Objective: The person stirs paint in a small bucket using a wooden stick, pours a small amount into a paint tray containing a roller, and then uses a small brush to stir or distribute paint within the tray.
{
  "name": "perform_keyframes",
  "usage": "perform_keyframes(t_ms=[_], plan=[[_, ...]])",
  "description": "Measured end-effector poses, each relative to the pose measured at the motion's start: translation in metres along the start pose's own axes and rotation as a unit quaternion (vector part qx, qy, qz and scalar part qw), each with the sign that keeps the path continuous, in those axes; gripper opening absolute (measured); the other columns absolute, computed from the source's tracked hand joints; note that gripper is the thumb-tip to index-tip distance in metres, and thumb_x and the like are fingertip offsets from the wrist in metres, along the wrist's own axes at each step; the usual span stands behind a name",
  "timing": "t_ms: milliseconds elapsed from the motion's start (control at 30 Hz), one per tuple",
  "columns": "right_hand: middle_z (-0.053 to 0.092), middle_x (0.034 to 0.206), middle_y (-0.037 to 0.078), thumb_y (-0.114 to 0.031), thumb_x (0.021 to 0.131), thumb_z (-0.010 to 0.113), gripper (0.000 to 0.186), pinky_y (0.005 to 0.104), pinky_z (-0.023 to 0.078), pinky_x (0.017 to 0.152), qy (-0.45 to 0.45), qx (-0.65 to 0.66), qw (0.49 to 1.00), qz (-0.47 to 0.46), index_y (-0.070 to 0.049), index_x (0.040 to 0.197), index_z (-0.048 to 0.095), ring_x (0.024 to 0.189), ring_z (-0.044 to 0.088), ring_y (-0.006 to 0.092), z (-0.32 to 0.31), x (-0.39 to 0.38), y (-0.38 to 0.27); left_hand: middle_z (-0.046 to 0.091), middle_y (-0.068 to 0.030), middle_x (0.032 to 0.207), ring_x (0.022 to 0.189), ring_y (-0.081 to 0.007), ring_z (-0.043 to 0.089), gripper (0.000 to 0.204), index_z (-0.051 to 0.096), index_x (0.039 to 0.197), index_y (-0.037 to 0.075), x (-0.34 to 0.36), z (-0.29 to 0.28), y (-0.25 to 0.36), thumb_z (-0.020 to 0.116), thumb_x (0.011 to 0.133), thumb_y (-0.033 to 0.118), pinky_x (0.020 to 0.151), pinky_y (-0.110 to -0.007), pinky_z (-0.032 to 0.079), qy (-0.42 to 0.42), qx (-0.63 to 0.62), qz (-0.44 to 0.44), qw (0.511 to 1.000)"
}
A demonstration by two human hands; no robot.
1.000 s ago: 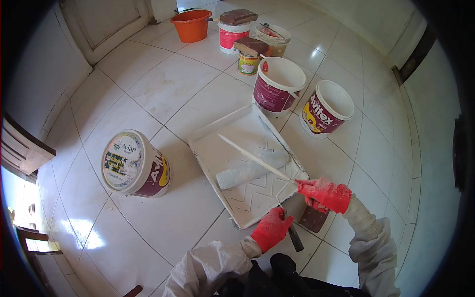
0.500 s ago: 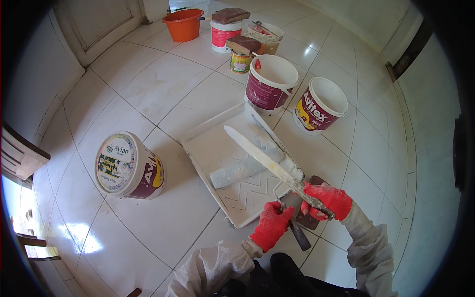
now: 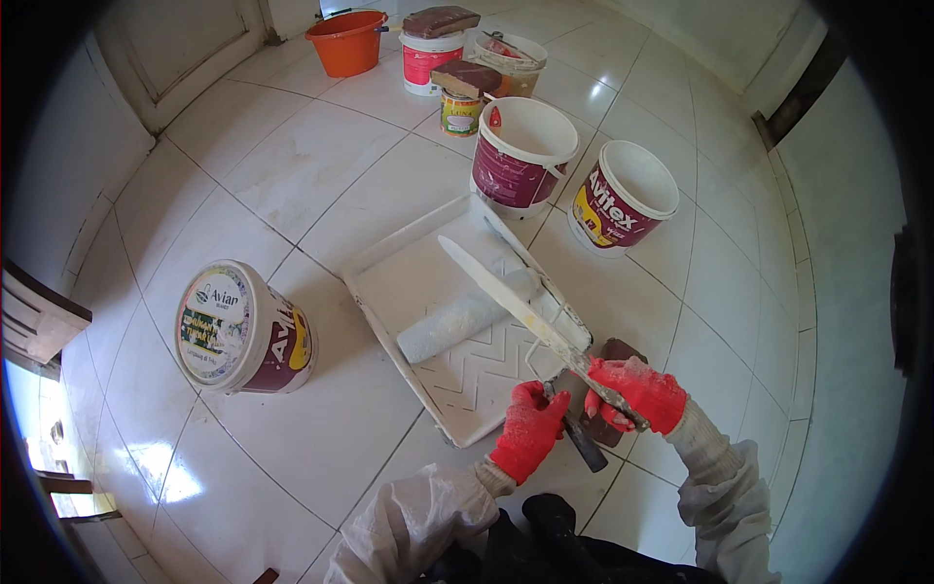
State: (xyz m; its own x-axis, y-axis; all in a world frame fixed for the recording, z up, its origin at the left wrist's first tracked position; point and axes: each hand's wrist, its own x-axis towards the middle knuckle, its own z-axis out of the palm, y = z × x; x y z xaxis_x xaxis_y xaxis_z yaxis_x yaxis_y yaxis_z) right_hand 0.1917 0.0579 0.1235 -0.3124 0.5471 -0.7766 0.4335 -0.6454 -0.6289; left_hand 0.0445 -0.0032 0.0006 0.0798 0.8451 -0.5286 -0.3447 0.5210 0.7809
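My left hand (image 3: pixel 530 430), in a red glove, is closed around the paint roller's frame near its black handle (image 3: pixel 586 448). The white roller sleeve (image 3: pixel 443 329) lies slantwise across the paint tray (image 3: pixel 381 336), over its zigzag ridges. A long, flat, paint-coated stick (image 3: pixel 501 295) is gripped at its stained lower end by my red-gloved right hand (image 3: pixel 642 391). Its pale tip points up and left above the tray, passing over the roller sleeve and hiding part of it. Below my right hand, a brown block (image 3: pixel 613 352) shows partly at the tray's near right corner.
A lidded paint bucket (image 3: pixel 248 329) stands left of the tray. Beyond it are two open maroon-and-white buckets (image 3: pixel 525 161) (image 3: pixel 628 200), a small can (image 3: pixel 459 115), a pink-labelled bucket (image 3: pixel 428 68) topped by a brown block (image 3: pixel 441 21), another bucket (image 3: pixel 516 60) and an orange basin (image 3: pixel 347 47).
The whole view has shifted slightly, so the tray and buckets sit a little further left and higher. Both hands keep their holds, and the roller handle has tilted a little.
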Motion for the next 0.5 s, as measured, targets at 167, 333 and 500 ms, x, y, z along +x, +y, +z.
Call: perform_keyframes(t_ms=[167, 333, 500], plan=[[0.057, 0.064, 0.002, -0.031, 0.09, 0.055, 0.041, 0.0222, 0.038, 0.039, 0.071, 0.022, 0.996, -0.052, -0.005, 0.121, 0.055, 0.045, 0.048, 0.0079, 0.028, 0.007, -0.004, 0.059, -0.0078, 0.077, 0.056, -0.0132, 0.056, 0.042, 0.047, 0.111, -0.002, -0.011, -0.028, 0.018, 0.059, 0.09, 0.032, 0.05, -0.026, 0.046, -0.054, 0.25, 0.069, 0.964], [0.056, 0.064, 0.001, -0.031, 0.09, 0.053, 0.04, 0.0258, 0.041, 0.045, 0.164, -0.047, 0.983, -0.062, -0.009, 0.124, 0.054, 0.05, 0.052, 0.0101, 0.062, 0.009, 0.007, 0.057, -0.0058, 0.069, 0.051, -0.0121, 0.05, 0.048, 0.057, 0.099, 0.003, -0.033, -0.016, 0.089, 0.049, 0.091, 0.049, 0.048, -0.025, 0.04, -0.129, 0.071, -0.078, 0.986], [0.06, 0.07, 0.005, -0.024, 0.09, 0.052, 0.028, 0.0281, 0.044, 0.047, 0.102, -0.067, 0.991, -0.049, -0.006, 0.11, 0.06, 0.058, 0.057, 0.0134, 0.07, 0.007, 0.015, 0.057, -0.0036, 0.067, 0.049, -0.0109, 0.045, 0.038, 0.06, 0.097, 0.007, -0.027, -0.024, 0.071, 0.053, 0.089, 0.044, 0.046, -0.024, 0.037, -0.031, 0.072, -0.089, 0.993]])
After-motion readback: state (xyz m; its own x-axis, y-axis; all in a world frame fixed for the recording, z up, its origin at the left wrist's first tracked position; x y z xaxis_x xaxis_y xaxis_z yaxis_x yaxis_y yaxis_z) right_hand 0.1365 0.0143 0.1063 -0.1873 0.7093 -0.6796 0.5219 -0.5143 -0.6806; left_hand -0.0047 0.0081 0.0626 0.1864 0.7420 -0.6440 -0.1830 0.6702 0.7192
